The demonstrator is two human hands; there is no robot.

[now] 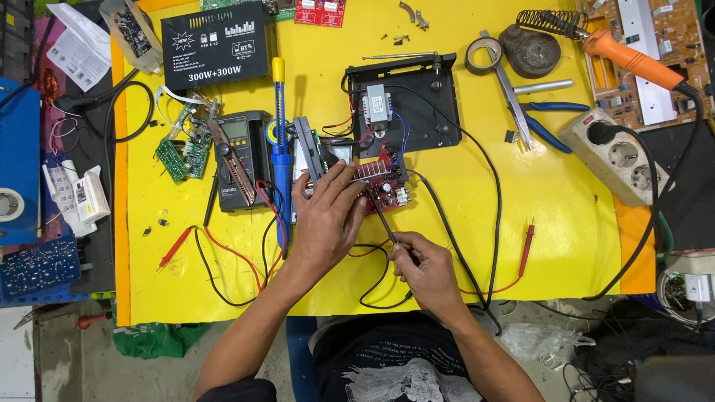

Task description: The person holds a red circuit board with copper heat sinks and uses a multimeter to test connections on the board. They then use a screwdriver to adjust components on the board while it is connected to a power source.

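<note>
Red circuit board (386,182) lies mid-table on the yellow table (566,208), right of a multimeter (242,156); the left hand (328,219) presses fingers onto it, the right hand (424,264) grips a thin probe (381,217) touching it.

Electronics repair workshop. Indicators: a yellow counter (566,208) carrying a soldering iron (633,61) on its coiled stand, a multimeter (240,160) with red probes, loose circuit boards (184,152), pliers (547,119), a power strip (618,155), and an opened chassis with transformer (406,104).
</note>
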